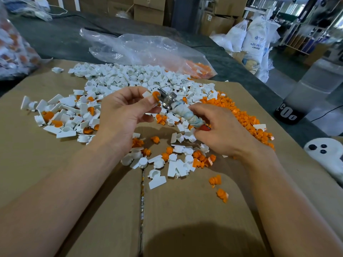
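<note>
Working over smooth brown cardboard (pixel 89 201), we hold one piece up between both hands. Our left hand (pixel 126 110) pinches a flat white tag (pixel 146 94) with a ribbed orange plug (pixel 155 94) seated in its ring. Our right hand (pixel 219 130) curls round a tool (pixel 185 114), its handle wrapped in grubby cloth and its shiny metal head touching the plug. We judge the job far from done: a small heap of joined pieces (pixel 61 117) lies left, while big loose piles of hard white tags (pixel 130 75) and orange plugs (pixel 241 112) wait beyond, before a crinkled clear bag (pixel 144 47).
</note>
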